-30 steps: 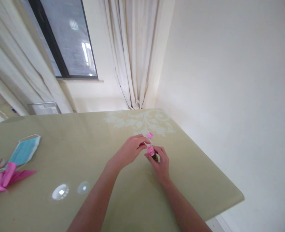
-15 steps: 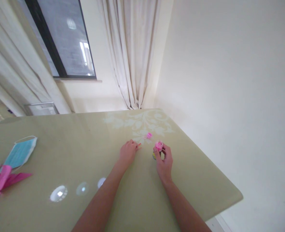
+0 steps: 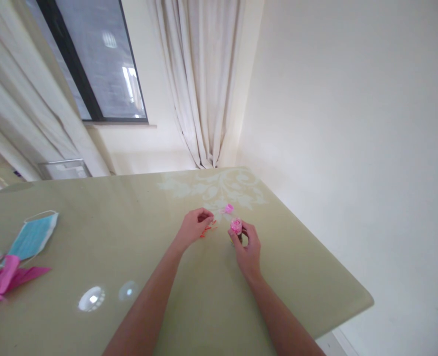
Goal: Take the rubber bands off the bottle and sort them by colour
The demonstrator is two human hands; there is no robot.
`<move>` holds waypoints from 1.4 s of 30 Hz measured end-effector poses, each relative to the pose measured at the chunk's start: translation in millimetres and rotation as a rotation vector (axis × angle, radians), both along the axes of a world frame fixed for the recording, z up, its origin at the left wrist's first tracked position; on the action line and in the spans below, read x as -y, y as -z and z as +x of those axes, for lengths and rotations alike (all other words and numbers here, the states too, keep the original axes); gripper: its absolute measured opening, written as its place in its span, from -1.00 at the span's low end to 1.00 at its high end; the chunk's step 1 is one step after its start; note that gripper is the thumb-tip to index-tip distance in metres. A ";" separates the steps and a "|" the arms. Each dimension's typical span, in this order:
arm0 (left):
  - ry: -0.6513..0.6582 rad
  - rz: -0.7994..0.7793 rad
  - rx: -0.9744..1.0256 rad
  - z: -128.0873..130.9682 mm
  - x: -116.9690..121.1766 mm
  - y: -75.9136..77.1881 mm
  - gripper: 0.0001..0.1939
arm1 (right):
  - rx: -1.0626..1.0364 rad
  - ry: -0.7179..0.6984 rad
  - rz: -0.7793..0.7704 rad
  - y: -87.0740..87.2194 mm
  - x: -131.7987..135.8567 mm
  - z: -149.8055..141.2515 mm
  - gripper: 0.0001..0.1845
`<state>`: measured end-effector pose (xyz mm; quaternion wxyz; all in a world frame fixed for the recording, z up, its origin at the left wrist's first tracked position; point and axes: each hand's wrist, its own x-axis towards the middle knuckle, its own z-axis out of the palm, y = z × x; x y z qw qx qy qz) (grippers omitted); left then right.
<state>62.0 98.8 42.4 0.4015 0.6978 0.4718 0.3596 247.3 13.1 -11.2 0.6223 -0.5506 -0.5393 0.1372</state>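
Observation:
My right hand (image 3: 249,247) is wrapped round a small clear jar (image 3: 236,226), upright, with pink contents showing at its top. Its lower part is mostly hidden by my fingers. Left of the jar, my left hand (image 3: 196,225) is closed, thumb and fingertips pressed together; whatever may be between them is too small to make out. Just beside those fingertips, several tiny red-orange pieces (image 3: 208,228) lie on the table. A small bright pink object (image 3: 229,208), like a cap, lies a little beyond both hands.
On the left side of the pale green table (image 3: 296,277) lie a blue face mask (image 3: 32,236) and a folded pink piece (image 3: 9,279), with other items cut off at the left edge. A white wall (image 3: 333,148) borders the table's right side; curtains (image 3: 200,79) hang behind it.
My left hand has lifted and drawn back slightly, uncovering more red-orange pieces. My right hand has shifted a little left with the jar.

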 end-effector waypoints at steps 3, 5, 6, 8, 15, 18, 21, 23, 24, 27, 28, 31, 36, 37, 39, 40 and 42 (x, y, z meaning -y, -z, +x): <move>0.097 -0.059 0.172 3.0 9.4 -15.9 -0.79 | 0.046 -0.032 0.004 -2.3 0.6 -1.8 -0.69; 0.145 -0.042 0.174 6.9 17.8 -28.0 -0.81 | 0.074 -0.042 0.004 -4.6 1.2 -3.0 -0.68; 0.161 -0.003 0.145 9.1 22.3 -33.8 -0.83 | 0.087 -0.046 0.009 -5.7 1.5 -3.5 -0.68; 0.195 0.143 0.017 13.6 31.2 -44.0 -0.89 | 0.108 -0.055 0.025 -7.3 2.4 -4.5 -0.67; 0.277 0.462 -0.510 20.4 54.4 -57.1 -0.72 | 0.150 -0.082 0.104 -4.8 3.8 -7.3 -0.64; 0.273 0.456 -0.597 19.3 60.7 -58.8 -0.65 | 0.152 -0.111 0.108 -3.8 2.1 -9.1 -0.63; 0.269 0.444 -0.565 17.4 65.4 -61.8 -0.64 | 0.127 -0.145 0.096 -5.5 1.0 -10.8 -0.66; 0.239 0.454 -0.454 15.1 68.3 -60.0 -0.68 | 0.100 -0.163 0.088 -7.2 1.6 -11.7 -0.69; 0.207 0.457 -0.381 13.5 70.0 -56.5 -0.71 | 0.086 -0.173 0.084 -7.8 2.3 -12.4 -0.70; 0.055 0.419 -0.164 7.5 76.9 -33.7 -0.75 | 0.042 -0.225 0.080 -7.1 5.6 -16.0 -0.67; -0.003 0.390 -0.102 5.1 79.8 -22.8 -0.69 | 0.021 -0.261 0.083 -5.9 6.8 -17.8 -0.66; -0.026 0.296 -0.020 -3.7 87.7 9.9 -0.34 | -0.066 -0.387 0.088 -0.2 10.2 -24.5 -0.55; 0.122 0.156 0.020 -20.9 95.1 39.7 -0.45 | -0.200 -0.487 0.098 6.2 14.4 -31.7 -0.57; 0.134 0.152 0.014 -23.2 96.4 42.8 -0.41 | -0.207 -0.506 0.104 6.0 15.2 -32.0 -0.62; 0.156 0.130 0.022 -26.0 99.0 48.4 -0.30 | -0.187 -0.540 0.116 4.5 17.3 -31.7 -0.69; 0.161 0.116 0.036 -26.8 100.1 50.9 -0.29 | -0.154 -0.550 0.124 3.3 18.5 -31.2 -0.71; 0.140 0.118 0.053 -28.6 101.5 54.2 -0.37 | -0.051 -0.531 0.159 0.5 21.1 -29.2 -0.73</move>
